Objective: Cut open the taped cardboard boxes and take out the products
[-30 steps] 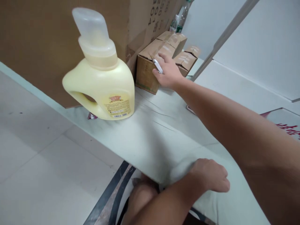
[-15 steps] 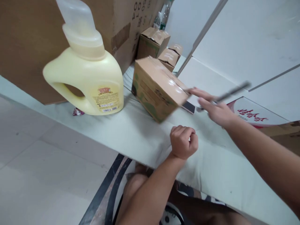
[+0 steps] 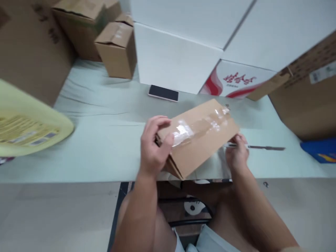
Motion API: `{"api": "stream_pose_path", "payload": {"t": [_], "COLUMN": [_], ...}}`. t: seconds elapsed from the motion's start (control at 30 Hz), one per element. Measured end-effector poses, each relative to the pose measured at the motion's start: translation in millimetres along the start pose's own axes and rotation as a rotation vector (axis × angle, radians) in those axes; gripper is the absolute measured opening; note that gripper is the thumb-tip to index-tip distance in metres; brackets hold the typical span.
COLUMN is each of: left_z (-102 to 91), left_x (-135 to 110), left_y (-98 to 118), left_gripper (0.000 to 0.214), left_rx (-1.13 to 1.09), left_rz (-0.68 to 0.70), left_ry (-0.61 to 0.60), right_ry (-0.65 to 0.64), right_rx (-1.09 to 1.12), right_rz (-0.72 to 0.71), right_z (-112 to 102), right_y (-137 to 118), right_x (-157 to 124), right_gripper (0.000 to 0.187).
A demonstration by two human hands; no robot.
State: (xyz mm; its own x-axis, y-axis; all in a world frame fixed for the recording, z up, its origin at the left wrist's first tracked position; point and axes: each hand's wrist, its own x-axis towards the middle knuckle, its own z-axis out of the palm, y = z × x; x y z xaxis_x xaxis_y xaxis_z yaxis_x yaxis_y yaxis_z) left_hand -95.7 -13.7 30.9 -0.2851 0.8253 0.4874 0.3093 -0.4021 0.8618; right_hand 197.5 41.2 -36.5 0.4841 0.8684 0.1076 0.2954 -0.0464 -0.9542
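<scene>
Box [image 3: 201, 140] pulled to near edge of worktop [image 3: 110, 150] since last frame: left hand [image 3: 153, 148] clasping one end, right hand [image 3: 238, 154] at other end, closed round slim tool [image 3: 266, 147]. Worktop pale green; phone [image 3: 163, 93], lettered carton [image 3: 237, 81] behind; pale floor [image 3: 57, 217]. Box brown, tilted, shiny tape [image 3: 182, 132] along top.

A yellow bottle [image 3: 28, 119] with a label is at the left edge of the frame. A big brown carton [image 3: 28, 56] fills the upper left. Beside it are a brown box [image 3: 81, 40] and a smaller box [image 3: 115, 57] with shiny tape on top. A black phone [image 3: 163, 93] lies flat, just above the middle. Near the upper right is a white box [image 3: 237, 80] with red writing. At the far right are another carton [image 3: 307, 108] and a blue thing [image 3: 319, 151]. Pale green cloth [image 3: 105, 147] runs under them.
</scene>
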Motion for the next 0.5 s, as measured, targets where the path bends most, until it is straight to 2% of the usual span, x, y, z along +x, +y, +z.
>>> {"api": "stream_pose_path", "payload": {"t": [0.07,0.13,0.2,0.3,0.4,0.5], "left_z": [8.0,17.5,27.8,42.3,51.7,56.1], "left_x": [0,-5,-9,-9,-3,-2], "left_y": [-10,-16,-21,-27,-33,-32], "left_gripper": [0.028,0.039,0.046,0.040,0.040,0.050], "left_rx": [-0.010,0.000,0.004,0.003,-0.024,-0.089], "left_rz": [0.036,0.124,0.199,0.245,0.213,0.091], "left_ry": [-0.045,-0.039,-0.017,-0.023,-0.099,-0.143], "right_ry": [-0.027,-0.063,-0.031,0.069,0.067,-0.001], "right_rx": [0.041,0.147,0.279,0.386,0.384,0.331], "right_rz": [0.001,-0.014,-0.020,0.041,0.075,0.088], "right_z": [13,16,10,-10,-31,-45], "right_y": [0,-1,-2,2,6,7], "right_x": [6,9,9,10,11,12], "right_gripper": [0.033,0.030,0.024,0.021,0.022,0.020]}}
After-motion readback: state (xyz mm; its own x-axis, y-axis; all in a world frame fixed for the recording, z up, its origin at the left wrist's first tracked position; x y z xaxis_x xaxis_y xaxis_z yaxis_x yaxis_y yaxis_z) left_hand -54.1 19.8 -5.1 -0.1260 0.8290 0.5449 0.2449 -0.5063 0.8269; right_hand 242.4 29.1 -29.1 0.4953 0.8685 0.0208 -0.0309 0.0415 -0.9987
